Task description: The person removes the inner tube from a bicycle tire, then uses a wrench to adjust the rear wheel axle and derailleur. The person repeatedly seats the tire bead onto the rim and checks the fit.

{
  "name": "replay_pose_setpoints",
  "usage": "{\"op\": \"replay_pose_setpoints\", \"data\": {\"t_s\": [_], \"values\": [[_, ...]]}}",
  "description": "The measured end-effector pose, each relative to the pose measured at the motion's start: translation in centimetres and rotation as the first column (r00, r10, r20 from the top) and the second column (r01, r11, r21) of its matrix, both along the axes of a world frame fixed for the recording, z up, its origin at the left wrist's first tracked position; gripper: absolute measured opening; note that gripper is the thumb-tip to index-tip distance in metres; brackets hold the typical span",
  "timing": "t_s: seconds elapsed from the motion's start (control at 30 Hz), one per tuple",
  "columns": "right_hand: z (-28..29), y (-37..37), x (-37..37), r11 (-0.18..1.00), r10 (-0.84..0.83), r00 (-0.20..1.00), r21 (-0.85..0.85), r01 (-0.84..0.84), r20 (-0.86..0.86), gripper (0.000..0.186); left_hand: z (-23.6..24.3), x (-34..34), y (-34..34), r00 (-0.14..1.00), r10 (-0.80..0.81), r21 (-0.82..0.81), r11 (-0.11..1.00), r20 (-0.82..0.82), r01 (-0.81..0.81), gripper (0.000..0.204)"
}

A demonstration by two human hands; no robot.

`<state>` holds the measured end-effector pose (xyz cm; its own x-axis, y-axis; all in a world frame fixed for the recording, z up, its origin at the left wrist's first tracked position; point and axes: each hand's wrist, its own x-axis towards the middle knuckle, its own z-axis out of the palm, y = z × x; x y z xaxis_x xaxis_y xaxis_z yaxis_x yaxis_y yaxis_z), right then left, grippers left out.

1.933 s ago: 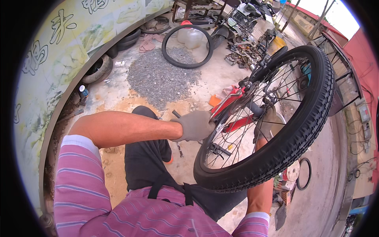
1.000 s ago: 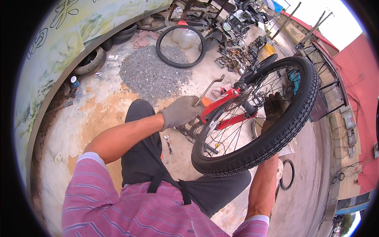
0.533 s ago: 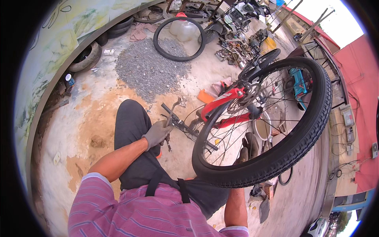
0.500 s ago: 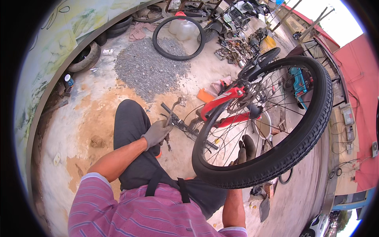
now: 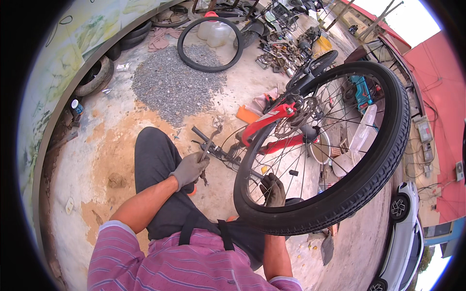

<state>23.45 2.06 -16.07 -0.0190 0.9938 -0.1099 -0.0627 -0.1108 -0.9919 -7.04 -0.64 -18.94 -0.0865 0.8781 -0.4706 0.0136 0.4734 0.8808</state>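
Observation:
An upside-down bicycle stands in front of me, its front wheel (image 5: 395, 111) with a black knobby tyre raised to my right and its red fork (image 5: 269, 121) below the hub. My left hand (image 5: 191, 169), in a grey glove, is wrapped round a metal wrench (image 5: 209, 140) beside my left knee. Near the wrench, the handlebar (image 5: 228, 156) rests low by the ground. Behind the near part of the rim is my gloved right hand (image 5: 273, 190), its dark-tipped fingers raised and slightly apart, seen past the spokes. A small black piece (image 5: 293, 172) shows among the spokes.
A loose tyre (image 5: 183, 56) and a plastic jug (image 5: 217, 35) lie beyond a gravel pile (image 5: 170, 80). Metal parts (image 5: 280, 57) are heaped farther back. Past the wheel stand a white bucket (image 5: 320, 148) and a clear plastic box (image 5: 365, 126). A white car (image 5: 404, 237) is at right.
My right hand has shifted left behind the rim, and its fingers have spread a little. My left hand keeps the wrench. The view has turned rightward, showing more of the car.

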Motion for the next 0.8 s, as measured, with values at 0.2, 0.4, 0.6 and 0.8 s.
{"op": "replay_pose_setpoints", "data": {"t_s": [0.2, 0.4, 0.6, 0.8], "values": [[-0.8, 0.2, -0.1, 0.985, -0.019, 0.989, -0.171, -0.007, -0.146, 0.06, 0.0, 0.0, 0.0, 1.0, 0.029, 0.014, 0.999, -0.006, -0.029, 0.028], [-2.3, 0.1, 0.2, 0.99, 0.118, 0.992, -0.084, -0.115, 0.032, 0.05, 0.0, -0.1, 0.0, 1.0, 0.013, 0.026, 1.0, -0.002, -0.013, 0.03], [-3.7, 1.1, 0.1, 0.957, -0.039, 0.986, -0.291, -0.01, -0.163, 0.057, 0.0, -0.1, 0.1, 1.0, 0.015, -0.001, 1.0, -0.009, -0.015, 0.026], [-3.1, 0.4, -0.7, 0.948, -0.031, 0.983, -0.316, -0.028, -0.181, 0.054, 0.5, 0.0, 0.1, 1.0, 0.012, 0.011, 1.0, -0.015, -0.012, 0.024]]}}
